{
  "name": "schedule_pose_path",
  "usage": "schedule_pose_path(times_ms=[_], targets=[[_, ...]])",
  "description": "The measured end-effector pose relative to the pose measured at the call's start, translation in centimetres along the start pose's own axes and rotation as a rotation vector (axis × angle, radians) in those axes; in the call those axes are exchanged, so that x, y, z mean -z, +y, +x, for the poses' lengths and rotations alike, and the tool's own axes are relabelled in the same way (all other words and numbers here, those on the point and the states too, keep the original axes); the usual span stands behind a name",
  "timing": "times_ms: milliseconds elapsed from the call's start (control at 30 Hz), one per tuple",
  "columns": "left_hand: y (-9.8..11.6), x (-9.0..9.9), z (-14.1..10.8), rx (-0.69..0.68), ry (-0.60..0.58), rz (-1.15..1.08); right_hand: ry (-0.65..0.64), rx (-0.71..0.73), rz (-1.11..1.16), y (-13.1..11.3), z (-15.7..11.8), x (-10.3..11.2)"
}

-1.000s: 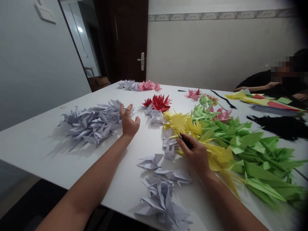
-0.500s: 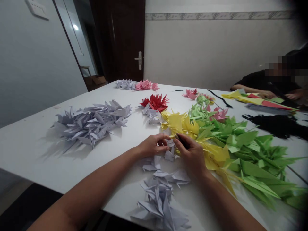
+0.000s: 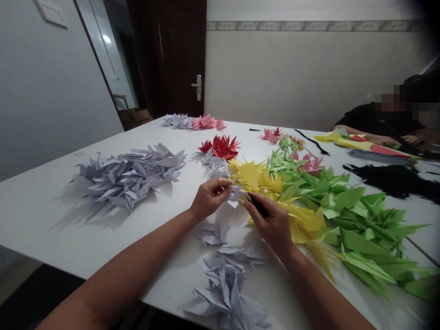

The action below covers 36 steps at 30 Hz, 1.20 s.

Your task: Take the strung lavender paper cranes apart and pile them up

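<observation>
Your left hand (image 3: 209, 198) comes in from lower left, forearm slanting up, fingers bent and nearly closed, thumb and fingertips pinching a pale folded paper piece (image 3: 235, 196) at frame center. Your right hand (image 3: 274, 223) comes from lower right, curled mostly closed around a slim dark tool (image 3: 258, 205), its tip pointing at the paper; can't tell if they touch. Wrists low, both hands just above the surface (image 3: 37, 197).

Paper is matte, creased, spiky, pointed like folded birds. Big pale lilac pile (image 3: 130, 176) left of center; smaller pale group (image 3: 228, 286) bottom center. Yellow pieces (image 3: 252, 175) just beside your right hand, green pile (image 3: 360, 206) spreading right, red cluster (image 3: 224, 146) above center, pink cluster (image 3: 205, 122) farther up. Black stringy heap (image 3: 395, 178) at right, flat colored sheets (image 3: 366, 146) above it.

Surface is white, smooth. Dark brown door (image 3: 175, 55) upper left of center, pale wall (image 3: 292, 73) with patterned band, person in dark clothing (image 3: 364, 117) upper right.
</observation>
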<state>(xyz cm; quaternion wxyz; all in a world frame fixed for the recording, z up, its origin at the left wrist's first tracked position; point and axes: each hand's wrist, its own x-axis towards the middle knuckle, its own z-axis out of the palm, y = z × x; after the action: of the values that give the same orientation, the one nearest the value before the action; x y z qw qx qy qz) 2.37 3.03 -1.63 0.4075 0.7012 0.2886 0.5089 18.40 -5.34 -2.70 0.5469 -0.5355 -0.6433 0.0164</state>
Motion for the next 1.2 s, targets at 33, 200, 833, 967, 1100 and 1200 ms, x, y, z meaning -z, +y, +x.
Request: schedule_pose_path(times_ms=[33, 200, 833, 967, 1100, 1200], targets=[[0.2, 0.0, -0.1, -0.028, 0.002, 0.015, -0.027, 0.016, 0.002, -0.1, 0.0, 0.0], [1.0, 0.0, -0.5, -0.186, -0.055, 0.098, -0.160, 0.009, 0.023, -0.1, 0.0, -0.3], [1.3, -0.6, -0.9, -0.186, -0.133, 0.042, -0.213, -0.052, -0.036, 0.5, 0.2, -0.3], [0.8, -0.6, -0.1, 0.051, 0.082, -0.273, -0.105, -0.143, 0.062, 0.4, 0.1, -0.5], [1.0, -0.2, 0.8, 0.368, 0.168, -0.648, -0.039, -0.221, 0.140, 0.5, -0.1, -0.6], [1.3, -0.2, 0.8, 0.516, 0.131, -0.785, -0.073, -0.224, 0.145, 0.4, -0.2, -0.7]])
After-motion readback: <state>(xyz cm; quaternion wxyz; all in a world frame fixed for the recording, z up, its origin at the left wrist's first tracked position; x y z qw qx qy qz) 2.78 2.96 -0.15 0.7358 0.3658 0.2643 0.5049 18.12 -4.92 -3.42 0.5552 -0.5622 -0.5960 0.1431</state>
